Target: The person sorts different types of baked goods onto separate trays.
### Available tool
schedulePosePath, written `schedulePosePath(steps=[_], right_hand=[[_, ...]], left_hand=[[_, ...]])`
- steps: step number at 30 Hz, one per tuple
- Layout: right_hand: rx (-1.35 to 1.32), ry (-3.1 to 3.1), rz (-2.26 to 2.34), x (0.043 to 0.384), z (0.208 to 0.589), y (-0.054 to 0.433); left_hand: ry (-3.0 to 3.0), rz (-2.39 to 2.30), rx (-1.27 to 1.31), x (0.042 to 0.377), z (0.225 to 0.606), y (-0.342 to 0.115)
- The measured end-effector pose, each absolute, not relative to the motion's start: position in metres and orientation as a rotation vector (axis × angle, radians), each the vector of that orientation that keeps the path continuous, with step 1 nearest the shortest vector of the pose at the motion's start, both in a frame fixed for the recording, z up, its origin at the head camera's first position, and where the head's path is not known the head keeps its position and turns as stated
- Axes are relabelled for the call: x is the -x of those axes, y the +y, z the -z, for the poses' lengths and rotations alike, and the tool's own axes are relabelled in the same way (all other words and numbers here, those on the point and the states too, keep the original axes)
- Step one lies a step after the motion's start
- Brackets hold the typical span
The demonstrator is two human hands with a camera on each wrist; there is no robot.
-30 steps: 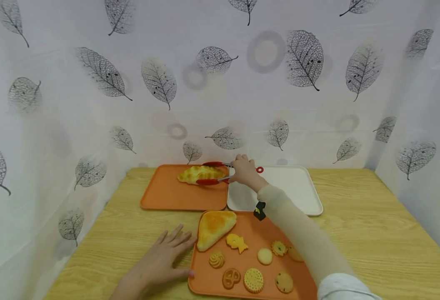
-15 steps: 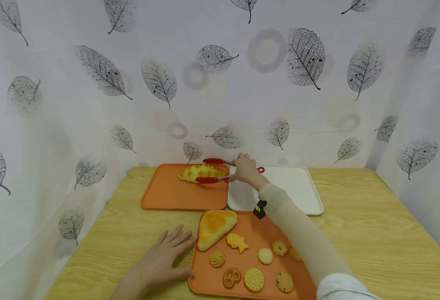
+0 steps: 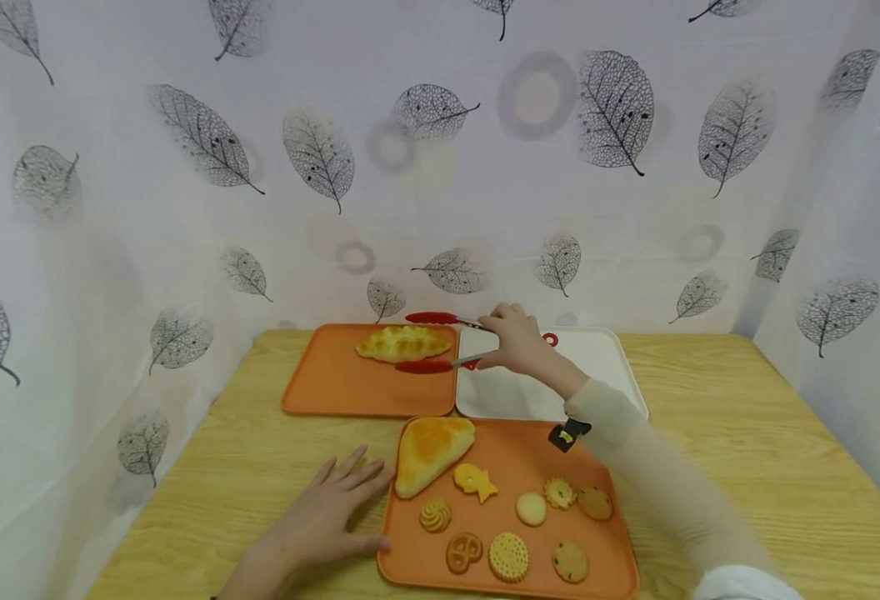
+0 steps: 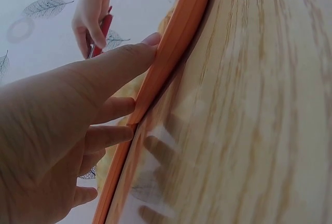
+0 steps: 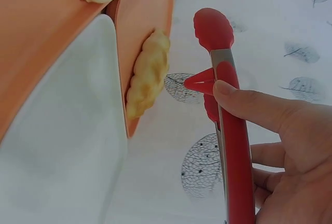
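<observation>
My right hand point(image 3: 518, 340) grips red-tipped metal tongs point(image 5: 236, 151), thumb on one arm and fingers behind. In the head view the tongs' tips are spread apart at the right end of a croissant-shaped bread point(image 3: 402, 343), one tip behind it and one in front. The right wrist view shows a gap between the tongs and the bread point(image 5: 149, 76), which lies on the back left orange tray point(image 3: 335, 392). My left hand point(image 3: 327, 512) has its fingers spread, with fingertips and thumb at the left rim of the front orange tray point(image 4: 174, 37).
On the front tray lie a triangular bread point(image 3: 431, 454), a fish-shaped cookie point(image 3: 474, 482), a pretzel-shaped cookie point(image 3: 463, 552) and several round cookies. A white tray point(image 3: 552, 392) adjoins the back orange tray. A leaf-print curtain point(image 3: 440, 192) stands behind the table point(image 3: 717, 433).
The tongs' tips have spread away from the bread, which stays on the back tray. My right hand and forearm have shifted right. My left hand keeps its place.
</observation>
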State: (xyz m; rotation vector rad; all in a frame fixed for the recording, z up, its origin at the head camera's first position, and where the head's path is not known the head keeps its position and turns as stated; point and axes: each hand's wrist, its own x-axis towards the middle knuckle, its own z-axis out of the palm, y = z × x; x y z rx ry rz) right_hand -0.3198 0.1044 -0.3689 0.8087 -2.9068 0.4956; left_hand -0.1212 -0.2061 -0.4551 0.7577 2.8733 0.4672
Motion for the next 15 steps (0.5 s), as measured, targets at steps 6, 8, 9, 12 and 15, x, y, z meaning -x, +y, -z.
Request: schedulePosePath(steps=[6,8,9,12,15], right_hand=[[-0.858,-2.859,-0.544,0.293,0.364,0.126],[-0.872,-2.845,-0.544,0.286,0.367,0.133],[-0.878,-2.841,-0.55,0.283,0.368,0.136],[-0.898,-2.836,-0.554,0.271,0.372,0.144],[-0.923,-2.834,-0.55,0.26,0.376,0.151]], left_hand=[[2.868,-0.48,-0.762,0.12,0.453,-0.206],[2.871,-0.48,-0.765,0.12,0.453,-0.206],[2.874,-0.479,-0.766,0.12,0.453,-0.207],[2.877,-0.473,-0.767,0.12,0.453,-0.207],[2.876,-0.474,-0.775,0.121,0.454,-0.207]])
